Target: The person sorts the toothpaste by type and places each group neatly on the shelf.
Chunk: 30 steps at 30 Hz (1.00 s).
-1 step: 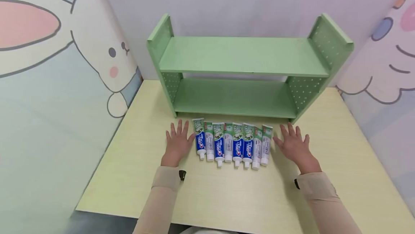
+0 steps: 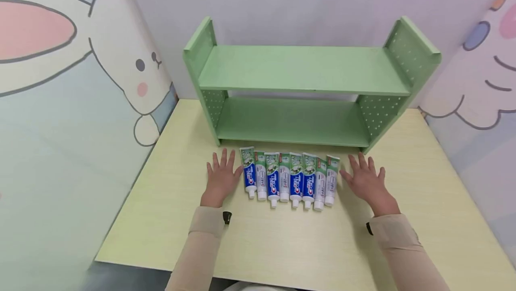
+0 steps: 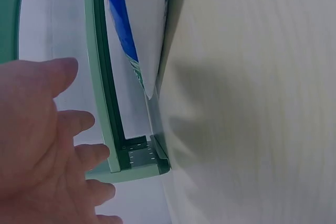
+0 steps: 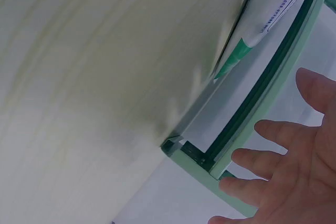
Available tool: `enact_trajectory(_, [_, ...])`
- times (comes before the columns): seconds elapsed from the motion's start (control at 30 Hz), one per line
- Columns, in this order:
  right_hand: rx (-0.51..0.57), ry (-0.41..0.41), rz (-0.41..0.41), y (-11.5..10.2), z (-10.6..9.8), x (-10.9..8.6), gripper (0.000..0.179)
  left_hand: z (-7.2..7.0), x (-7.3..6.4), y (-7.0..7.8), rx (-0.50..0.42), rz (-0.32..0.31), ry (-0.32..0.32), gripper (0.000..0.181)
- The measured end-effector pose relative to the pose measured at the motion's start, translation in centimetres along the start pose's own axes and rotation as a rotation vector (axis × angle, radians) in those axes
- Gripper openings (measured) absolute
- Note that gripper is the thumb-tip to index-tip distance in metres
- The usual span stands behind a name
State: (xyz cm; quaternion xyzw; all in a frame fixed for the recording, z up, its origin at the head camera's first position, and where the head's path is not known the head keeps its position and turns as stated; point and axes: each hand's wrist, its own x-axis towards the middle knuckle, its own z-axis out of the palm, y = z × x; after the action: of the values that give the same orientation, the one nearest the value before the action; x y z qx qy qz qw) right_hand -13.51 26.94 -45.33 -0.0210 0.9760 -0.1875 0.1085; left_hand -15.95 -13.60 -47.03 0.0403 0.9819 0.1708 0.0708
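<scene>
A row of several toothpaste tubes lies side by side on the table, caps toward the person. Some are blue Crest tubes, such as the middle blue toothpaste tube point(image 2: 273, 181); others are white with green ends, such as the white toothpaste tube point(image 2: 284, 179). The left hand point(image 2: 221, 180) is spread with straight fingers beside the leftmost blue toothpaste tube point(image 2: 248, 171), holding nothing. At the other end, the right hand point(image 2: 366, 183) spreads its fingers next to the rightmost white toothpaste tube point(image 2: 331, 181), also holding nothing. Both wrist views show the palms hovering over the table.
Behind the tubes stands a green two-tier shelf point(image 2: 304, 69) with dotted side panels. The pale wooden table point(image 2: 266, 246) ends at a front edge near the person. Walls with cartoon animals point(image 2: 121, 58) border the left and right sides.
</scene>
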Motion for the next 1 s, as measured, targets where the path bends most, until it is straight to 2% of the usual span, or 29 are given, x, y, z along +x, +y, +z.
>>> enact_trajectory(0.37, [0.013,-0.009,-0.021,-0.2,0.1,0.1,0.073,-0.1,0.0,-0.5,-0.008,-0.027,0.009,0.066])
enact_trajectory(0.7, [0.014,-0.005,-0.010,-0.5,0.1,-0.2,0.072,-0.1,0.3,-0.8,-0.044,-0.013,0.018,0.068])
enact_trajectory(0.8, [0.017,-0.010,-0.010,-0.6,0.2,-0.2,0.073,0.1,0.6,-1.1,-0.086,-0.004,0.045,0.068])
enact_trajectory(1.0, [0.029,-0.024,-0.006,-0.9,0.4,-0.4,0.073,0.1,1.2,-1.8,-0.247,-0.021,0.116,0.067])
